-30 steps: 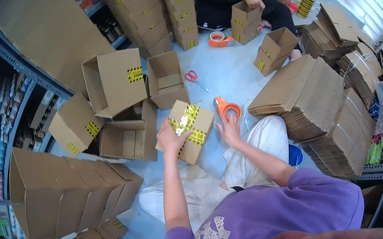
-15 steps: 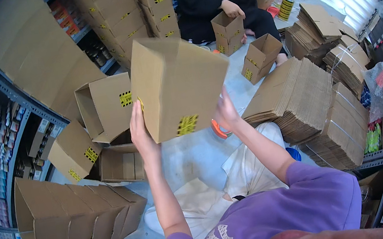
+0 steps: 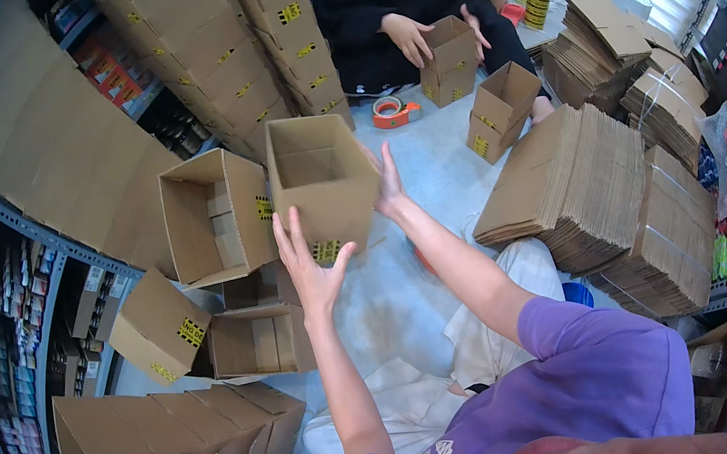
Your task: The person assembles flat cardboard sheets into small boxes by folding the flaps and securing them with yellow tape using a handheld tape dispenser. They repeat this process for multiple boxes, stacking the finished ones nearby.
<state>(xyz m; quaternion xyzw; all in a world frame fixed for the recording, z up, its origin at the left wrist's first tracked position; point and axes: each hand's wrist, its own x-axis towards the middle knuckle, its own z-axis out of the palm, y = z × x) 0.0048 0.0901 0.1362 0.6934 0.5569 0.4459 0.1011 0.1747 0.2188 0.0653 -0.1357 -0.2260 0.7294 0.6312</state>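
An open-topped cardboard box (image 3: 332, 208) with a yellow-and-black label stands upright in front of me, slightly blurred, its hollow inside facing up. My left hand (image 3: 315, 269) is at its near left side with fingers spread and thumb stretched out. At the box's right side is my right hand (image 3: 390, 189), fingers straight and palm turned toward the cardboard; whether it still touches I cannot tell. Directly left of this box, another open box (image 3: 218, 218) lies on its side. Below that one, a further open box (image 3: 259, 341) also lies tipped over.
A person in black opposite has both hands around a small box (image 3: 451, 58). An orange tape dispenser (image 3: 394, 112) lies nearby. Flattened cardboard (image 3: 568, 183) is piled at right. Nested boxes (image 3: 180, 450) fill the lower left; stacked boxes (image 3: 200, 52) rise behind.
The box has come down from its tilted, raised position and turned upright, its opening now upward. My hands have spread their fingers beside it. The other person now has both hands at their box.
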